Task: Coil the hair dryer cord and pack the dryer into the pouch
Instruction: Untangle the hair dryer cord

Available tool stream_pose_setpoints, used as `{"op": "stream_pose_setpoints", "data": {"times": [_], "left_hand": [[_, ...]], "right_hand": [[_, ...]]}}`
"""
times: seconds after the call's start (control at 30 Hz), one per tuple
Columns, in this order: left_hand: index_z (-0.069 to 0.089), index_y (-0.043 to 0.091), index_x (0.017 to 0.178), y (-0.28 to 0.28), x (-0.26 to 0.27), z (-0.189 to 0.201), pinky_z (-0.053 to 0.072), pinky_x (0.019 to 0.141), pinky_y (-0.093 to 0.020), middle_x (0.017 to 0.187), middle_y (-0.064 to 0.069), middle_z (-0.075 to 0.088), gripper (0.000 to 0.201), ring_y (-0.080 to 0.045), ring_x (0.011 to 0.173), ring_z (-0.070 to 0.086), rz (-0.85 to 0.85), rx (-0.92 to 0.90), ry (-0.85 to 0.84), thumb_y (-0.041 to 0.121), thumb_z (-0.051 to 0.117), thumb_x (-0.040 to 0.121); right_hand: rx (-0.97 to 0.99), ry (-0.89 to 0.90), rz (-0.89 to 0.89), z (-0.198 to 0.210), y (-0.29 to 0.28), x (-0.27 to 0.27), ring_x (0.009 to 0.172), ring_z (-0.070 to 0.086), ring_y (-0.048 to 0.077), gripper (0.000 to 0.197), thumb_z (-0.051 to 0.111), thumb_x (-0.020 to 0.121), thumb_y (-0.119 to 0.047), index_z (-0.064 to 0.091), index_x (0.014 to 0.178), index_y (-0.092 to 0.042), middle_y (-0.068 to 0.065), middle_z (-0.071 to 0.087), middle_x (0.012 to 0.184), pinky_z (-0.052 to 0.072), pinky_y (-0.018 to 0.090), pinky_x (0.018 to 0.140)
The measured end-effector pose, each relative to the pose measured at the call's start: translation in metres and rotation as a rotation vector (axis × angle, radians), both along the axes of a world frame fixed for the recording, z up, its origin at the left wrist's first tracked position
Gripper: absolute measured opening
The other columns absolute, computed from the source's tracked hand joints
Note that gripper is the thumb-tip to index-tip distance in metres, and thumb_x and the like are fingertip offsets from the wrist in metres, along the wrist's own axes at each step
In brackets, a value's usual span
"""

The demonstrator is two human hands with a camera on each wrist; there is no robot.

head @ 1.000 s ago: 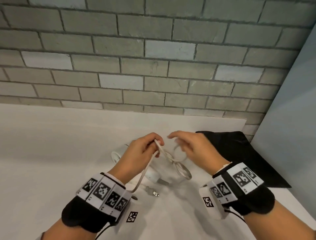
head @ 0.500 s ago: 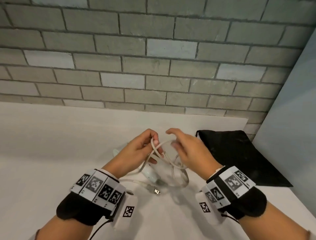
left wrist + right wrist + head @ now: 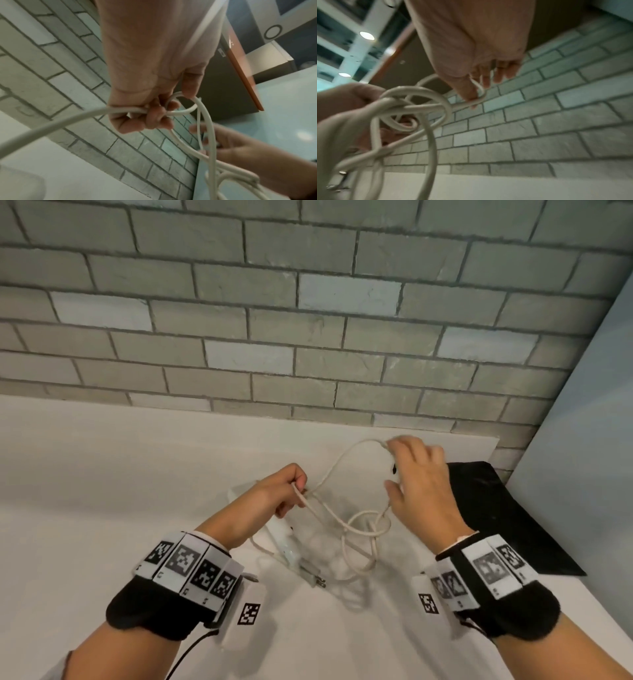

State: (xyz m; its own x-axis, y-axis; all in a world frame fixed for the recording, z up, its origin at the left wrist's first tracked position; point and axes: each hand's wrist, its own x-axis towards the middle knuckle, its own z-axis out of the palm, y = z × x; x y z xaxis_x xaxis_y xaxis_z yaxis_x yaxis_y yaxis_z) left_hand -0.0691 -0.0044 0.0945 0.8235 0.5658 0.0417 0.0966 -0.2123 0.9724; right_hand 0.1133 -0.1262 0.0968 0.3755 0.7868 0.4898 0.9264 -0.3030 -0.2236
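A white hair dryer lies on the white table, mostly hidden under my left hand. Its white cord hangs in loose loops between my hands. My left hand grips several strands of the cord in curled fingers. My right hand is raised to the right and pinches the cord between thumb and fingers, drawing out an arc. The plug rests on the table below the loops. The black pouch lies flat at the right, behind my right hand.
A grey brick wall runs close behind the white table. A pale blue panel closes off the right side next to the pouch.
My right hand has moved up and to the right, away from the left hand, pulling a length of cord into a wide arc. The left hand stays over the dryer holding the loops.
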Motion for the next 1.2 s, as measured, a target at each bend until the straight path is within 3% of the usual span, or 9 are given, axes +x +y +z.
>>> {"op": "stream_pose_setpoints", "data": {"times": [0.2,0.3,0.37,0.47,0.6,0.67,0.77,0.93,1.2], "left_hand": [[0.041,0.025,0.066,-0.005,0.011,0.005,0.025,0.061,-0.032,0.068,0.001,0.037,0.007,-0.014,0.061,0.031,0.031,0.102,0.083,0.022,0.043,0.06],[0.053,0.021,0.089,-0.005,0.009,0.001,0.039,0.074,-0.035,0.084,0.002,0.056,0.023,-0.016,0.077,0.05,0.045,0.208,0.102,0.04,0.046,0.077],[0.053,0.012,0.095,-0.006,0.012,-0.001,0.04,0.075,-0.034,0.08,0.0,0.054,0.02,-0.017,0.076,0.049,0.092,0.283,0.057,0.028,0.049,0.084],[0.048,0.018,0.078,-0.007,0.014,-0.003,0.035,0.065,-0.035,0.071,-0.002,0.045,0.01,-0.017,0.065,0.04,0.102,0.25,0.01,0.01,0.051,0.082],[0.051,0.022,0.086,-0.007,0.011,-0.009,0.045,0.075,-0.034,0.078,-0.003,0.061,0.029,-0.016,0.07,0.059,0.079,0.173,-0.031,-0.005,0.042,0.087],[0.052,0.022,0.09,0.0,0.007,-0.012,0.043,0.08,-0.031,0.081,-0.003,0.066,0.032,-0.017,0.08,0.063,0.136,0.2,-0.043,-0.007,0.04,0.087],[0.055,0.02,0.088,0.013,0.002,-0.018,0.043,0.075,-0.031,0.08,-0.007,0.067,0.034,-0.022,0.083,0.062,0.263,0.137,-0.052,-0.009,0.037,0.086],[0.058,0.014,0.076,0.022,-0.001,-0.03,0.048,0.057,-0.025,0.069,-0.006,0.058,0.04,-0.015,0.058,0.06,0.371,0.041,0.014,-0.014,0.03,0.081],[0.045,0.005,0.067,0.016,0.0,-0.019,0.054,0.052,-0.025,0.072,-0.013,0.058,0.03,-0.02,0.06,0.058,0.249,-0.203,-0.089,-0.011,0.027,0.085]], "right_hand": [[0.2,-0.393,0.165,0.018,0.001,-0.04,0.098,0.034,0.017,0.103,0.066,0.062,0.008,0.012,0.144,-0.02,0.001,0.02,0.144,0.041,0.03,0.077],[0.229,-0.559,0.315,0.023,-0.002,-0.048,0.11,0.035,0.022,0.078,0.053,0.067,0.004,0.034,0.135,-0.029,0.001,0.031,0.145,0.028,0.032,0.086],[0.073,-0.648,0.32,0.021,0.002,-0.05,0.112,0.045,0.024,0.063,0.069,0.066,-0.014,0.048,0.124,-0.027,-0.002,0.054,0.131,0.025,0.035,0.083],[-0.092,-0.62,0.234,0.016,0.005,-0.043,0.087,0.061,0.02,0.049,0.074,0.062,-0.041,0.06,0.107,-0.028,-0.011,0.068,0.083,0.031,0.035,0.067],[-0.139,-0.557,0.312,0.008,0.009,-0.023,0.062,0.052,0.017,0.011,0.073,0.069,-0.027,0.068,0.078,-0.022,-0.008,0.059,0.06,0.026,0.027,0.05],[-0.045,-0.373,0.269,0.008,0.007,-0.012,0.061,0.057,0.023,0.007,0.07,0.073,-0.01,0.064,0.074,-0.013,0.002,0.061,0.066,0.033,0.028,0.045],[0.259,0.127,0.162,0.024,0.0,0.009,0.066,0.054,0.023,0.011,0.047,0.091,-0.006,0.058,0.088,-0.006,0.011,0.059,0.077,0.039,0.028,0.06],[0.746,0.789,0.003,0.052,-0.014,0.043,0.039,0.054,0.001,0.017,0.031,0.098,-0.013,0.046,0.089,-0.015,0.0,0.045,0.069,0.038,0.014,0.034],[0.652,0.954,0.029,0.029,-0.009,0.054,0.037,0.054,0.002,0.018,0.034,0.097,-0.011,0.046,0.086,-0.016,0.004,0.045,0.069,0.039,0.016,0.03]]}}
